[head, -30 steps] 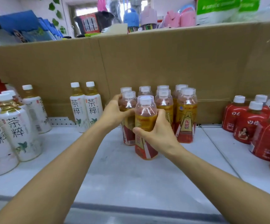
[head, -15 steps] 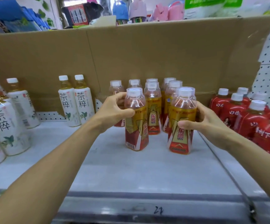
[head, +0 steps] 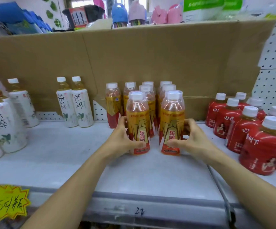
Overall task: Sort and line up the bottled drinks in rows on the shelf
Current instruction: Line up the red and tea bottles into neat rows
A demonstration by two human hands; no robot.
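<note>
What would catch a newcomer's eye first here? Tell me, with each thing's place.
Dead centre on the white shelf, the left hand grips one gold-and-red plastic bottle with a white cap and the right hand grips its twin beside it, both at the front of their cluster. Red-labelled bottles crowd the right side, white-labelled tea bottles stand at left, and a yellow starburst price tag sits on the shelf edge, lower left.

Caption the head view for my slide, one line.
Left hand grips the left front bottle, right hand the right front bottle, upright on the shelf between white tea bottles and red bottles.
</note>
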